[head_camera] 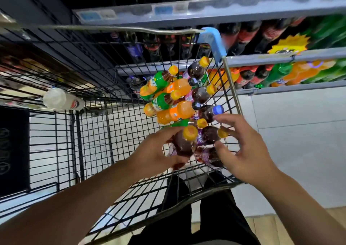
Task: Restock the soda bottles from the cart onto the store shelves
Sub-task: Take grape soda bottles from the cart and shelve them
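Our left hand (155, 152) curls round a dark yellow-capped soda bottle (184, 144) in the wire cart (231, 84), centre frame. Our right hand (247, 151) spreads its fingers wide, holding nothing, just beside a second dark bottle (207, 135). We count two orange sodas (177, 112) and two green-labelled bottles (160, 83). Bottles lower in the pile are hidden, and the shelves (280, 57) at upper right are blurred.

Left hand (155, 151) grips a dark bottle (184, 144) — right hand (245, 151) beside.

Your left hand (153, 151) hides the base of the dark bottle (184, 145) it grips, the shelf price tags (162, 10) are too blurred to read, and the black panel (13, 147) is cut off at the left edge.
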Available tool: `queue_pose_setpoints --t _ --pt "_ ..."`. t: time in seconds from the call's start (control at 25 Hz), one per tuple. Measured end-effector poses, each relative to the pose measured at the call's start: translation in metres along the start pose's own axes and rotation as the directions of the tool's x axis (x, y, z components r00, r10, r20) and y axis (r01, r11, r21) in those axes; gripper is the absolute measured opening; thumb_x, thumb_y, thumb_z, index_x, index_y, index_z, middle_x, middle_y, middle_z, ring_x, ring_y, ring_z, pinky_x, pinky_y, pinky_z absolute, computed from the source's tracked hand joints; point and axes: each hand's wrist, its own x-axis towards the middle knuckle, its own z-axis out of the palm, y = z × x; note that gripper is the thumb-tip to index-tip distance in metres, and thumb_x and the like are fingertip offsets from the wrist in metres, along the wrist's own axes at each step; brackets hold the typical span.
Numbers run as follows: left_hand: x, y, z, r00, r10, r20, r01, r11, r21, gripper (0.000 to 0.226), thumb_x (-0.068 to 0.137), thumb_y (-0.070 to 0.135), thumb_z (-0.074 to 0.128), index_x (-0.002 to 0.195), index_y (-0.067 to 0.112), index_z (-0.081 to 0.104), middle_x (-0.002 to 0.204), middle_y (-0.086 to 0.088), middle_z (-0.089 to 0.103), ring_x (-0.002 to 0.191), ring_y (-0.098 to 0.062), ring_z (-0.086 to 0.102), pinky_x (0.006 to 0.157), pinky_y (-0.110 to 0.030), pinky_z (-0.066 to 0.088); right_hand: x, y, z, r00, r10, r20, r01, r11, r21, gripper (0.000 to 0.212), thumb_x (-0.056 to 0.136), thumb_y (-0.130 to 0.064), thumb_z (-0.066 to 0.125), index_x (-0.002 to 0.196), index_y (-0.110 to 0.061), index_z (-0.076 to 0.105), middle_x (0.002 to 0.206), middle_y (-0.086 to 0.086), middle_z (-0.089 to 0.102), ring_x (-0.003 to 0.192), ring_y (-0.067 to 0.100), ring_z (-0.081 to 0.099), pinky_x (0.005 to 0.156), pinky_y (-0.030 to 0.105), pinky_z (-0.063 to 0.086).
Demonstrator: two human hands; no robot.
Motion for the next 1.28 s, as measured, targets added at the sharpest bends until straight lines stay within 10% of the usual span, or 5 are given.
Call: queue_pose_setpoints --t 0.24,0.4,0.6,0.84,1.28 --pt "0.012 0.055 -0.033 0.987 -0.098 -0.126 0.027 0.881 -0.472 0.065 0.065 0.023 0.091 0.120 0.034 0.057 0.115 0.007 0.075 0.106 -0.019 0.071 0.094 -0.034 0.058 0.007 -0.009 0.027 0.932 0.188 0.311 -0.218 0.974 0.065 0.068 0.079 -0.029 0.087 0.135 -0.038 0.050 0.118 -0.022 0.069 0.107 -0.003 0.065 0.094 0.018 0.048" --pt "0.024 0.072 -0.038 0.985 -0.129 -0.112 0.045 0.828 -0.559 0.066 0.075 0.020 0.087 0.131 0.012 0.052 0.118 -0.005 0.074 0.110 -0.039 0.065 0.095 -0.056 0.055 0.011 -0.020 0.036 0.955 0.216 0.202 -0.262 0.934 0.241 0.055 0.078 -0.016 0.088 0.121 -0.033 0.057 0.105 -0.016 0.076 0.098 0.001 0.071 0.082 0.012 0.052" --pt "0.040 0.068 -0.040 0.988 -0.152 -0.035 0.105 0.816 -0.568 0.062 0.080 0.053 0.073 0.132 0.023 0.055 0.126 0.003 0.069 0.111 -0.016 0.069 0.088 -0.036 0.059 0.009 -0.027 0.040 0.945 0.327 0.003 -0.322 0.931 0.173 0.060 0.067 -0.028 0.094 0.110 -0.033 0.053 0.091 -0.013 0.074 0.084 -0.001 0.070 0.069 0.011 0.051" --pt "0.037 -0.011 -0.024 0.911 -0.302 -0.281 0.263 0.950 -0.168 0.014 0.091 0.032 0.070 0.104 0.026 0.065 0.102 0.011 0.069 0.098 -0.017 0.068 0.071 -0.016 0.050 0.003 -0.029 0.037 0.896 0.383 -0.226 -0.359 0.923 0.141 0.065 0.060 -0.032 0.097 0.102 -0.031 0.047 0.091 -0.015 0.069 0.079 -0.009 0.067 0.062 0.007 0.049" --pt "0.102 -0.077 -0.023 0.923 -0.253 -0.291 0.332 0.905 0.267 0.088 0.077 0.018 0.079 0.151 0.022 0.030 0.148 -0.001 0.040 0.134 -0.023 0.044 0.102 -0.035 0.043 -0.005 -0.026 0.053 0.878 0.407 -0.251 -0.382 0.913 0.144 0.069 0.054 -0.041 0.098 0.100 -0.040 0.047 0.086 -0.019 0.070 0.079 -0.010 0.065 0.067 0.022 0.054"
